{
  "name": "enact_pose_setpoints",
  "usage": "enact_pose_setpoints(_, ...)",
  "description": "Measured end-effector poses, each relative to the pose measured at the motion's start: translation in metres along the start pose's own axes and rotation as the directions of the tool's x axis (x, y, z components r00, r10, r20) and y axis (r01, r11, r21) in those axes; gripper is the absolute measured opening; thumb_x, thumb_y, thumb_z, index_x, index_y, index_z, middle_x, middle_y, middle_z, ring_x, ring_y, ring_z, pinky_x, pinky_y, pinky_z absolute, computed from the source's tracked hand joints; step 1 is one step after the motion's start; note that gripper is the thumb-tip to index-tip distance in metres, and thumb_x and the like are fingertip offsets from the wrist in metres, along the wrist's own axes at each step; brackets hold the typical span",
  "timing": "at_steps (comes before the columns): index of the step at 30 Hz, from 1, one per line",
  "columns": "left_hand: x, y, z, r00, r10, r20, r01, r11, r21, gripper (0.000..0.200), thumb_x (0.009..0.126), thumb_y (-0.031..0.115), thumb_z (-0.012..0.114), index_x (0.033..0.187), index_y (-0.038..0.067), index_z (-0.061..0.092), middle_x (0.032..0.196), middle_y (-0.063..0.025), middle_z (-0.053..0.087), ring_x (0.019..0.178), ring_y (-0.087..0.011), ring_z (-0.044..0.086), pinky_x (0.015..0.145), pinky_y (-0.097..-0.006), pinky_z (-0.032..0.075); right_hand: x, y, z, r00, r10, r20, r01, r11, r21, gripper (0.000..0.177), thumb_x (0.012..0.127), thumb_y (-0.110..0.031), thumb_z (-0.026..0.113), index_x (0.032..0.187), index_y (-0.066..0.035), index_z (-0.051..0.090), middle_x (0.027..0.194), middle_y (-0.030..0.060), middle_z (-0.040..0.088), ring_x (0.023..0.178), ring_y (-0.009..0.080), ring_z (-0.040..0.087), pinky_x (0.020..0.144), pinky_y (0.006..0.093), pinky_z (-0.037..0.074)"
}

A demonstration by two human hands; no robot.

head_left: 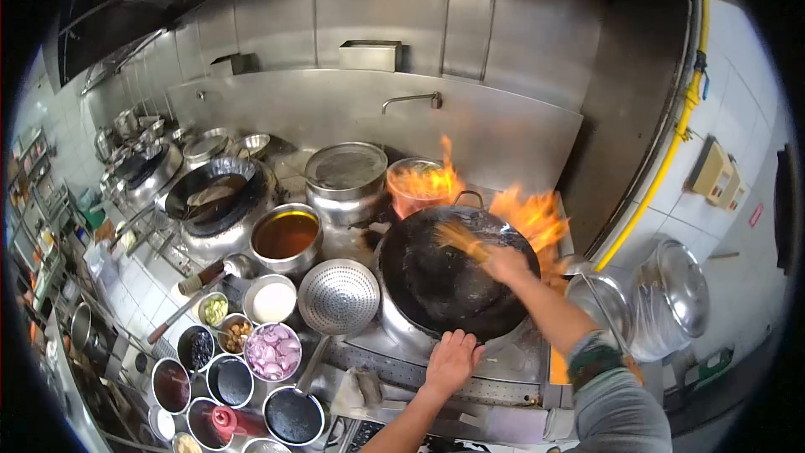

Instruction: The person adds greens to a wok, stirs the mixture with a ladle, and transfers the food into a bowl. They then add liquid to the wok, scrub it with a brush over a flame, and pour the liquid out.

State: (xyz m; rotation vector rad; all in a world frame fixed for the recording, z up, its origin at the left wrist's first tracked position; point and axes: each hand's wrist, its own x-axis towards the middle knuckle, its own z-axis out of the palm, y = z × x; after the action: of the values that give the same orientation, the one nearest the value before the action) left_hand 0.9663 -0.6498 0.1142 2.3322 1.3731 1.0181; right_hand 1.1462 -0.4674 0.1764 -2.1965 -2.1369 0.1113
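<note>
A large black wok (428,285) sits over a burner, with flames (528,214) rising behind its right side. My left hand (453,362) is closed on the near rim, its fingers over the edge. Inside the wok, my right hand (506,265) grips a bamboo wok brush (459,239) whose bristles point left toward the dark, wet-looking metal. A loop handle (470,196) shows on the wok's far rim. To the left of the wok lies a perforated metal strainer (339,295).
A pot of brown-orange liquid (287,236) and a lidded pot (345,169) stand left. Several containers surround a bowl of sliced onions (272,352). A second wok (210,189) is farther left. A tap (411,101) juts from the back wall; a yellow pipe (650,193) runs right.
</note>
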Motion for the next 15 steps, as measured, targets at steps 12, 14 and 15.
enact_pose_setpoints(12, 0.028, 0.009, -0.008, 0.972, 0.16, 0.172, -0.21, 0.921, 0.329, 0.035, 0.085, 0.042, 0.061, 0.069, 0.011, 0.068, 0.07, -0.0079, 0.065, 0.072, -0.0259, 0.064, 0.067, -0.0442, 0.041, -0.037, 0.149, -0.088, 0.965, 0.006, 0.263, 0.012, 0.998, -0.066, 0.049, 0.08, -0.038, 0.071, 0.121, -0.013, 0.064, 0.106, 0.016, 0.067, 0.087, 0.0294, 0.068, 0.074, 0.0391, 0.056)
enact_pose_setpoints(14, 0.038, 0.013, -0.004, 0.947, 0.177, 0.268, -0.267, 0.898, 0.35, 0.043, 0.085, 0.048, 0.059, 0.067, 0.01, 0.07, 0.069, -0.0097, 0.066, 0.069, -0.0263, 0.066, 0.065, -0.0435, 0.044, -0.049, 0.16, -0.076, 0.99, 0.028, -0.14, -0.041, 0.995, -0.095, 0.05, 0.081, -0.036, 0.07, 0.124, -0.01, 0.062, 0.112, 0.0181, 0.065, 0.092, 0.0311, 0.067, 0.076, 0.0406, 0.055)
enact_pose_setpoints(15, 0.038, 0.009, 0.005, 0.948, 0.14, 0.287, -0.235, 0.916, 0.326, 0.042, 0.085, 0.047, 0.06, 0.068, 0.01, 0.07, 0.069, -0.01, 0.066, 0.068, -0.0266, 0.066, 0.065, -0.043, 0.046, -0.07, 0.142, -0.087, 0.966, 0.123, -0.229, -0.122, 0.992, 0.021, 0.05, 0.082, -0.036, 0.069, 0.125, -0.009, 0.061, 0.113, 0.0193, 0.065, 0.094, 0.0324, 0.067, 0.078, 0.0411, 0.054)
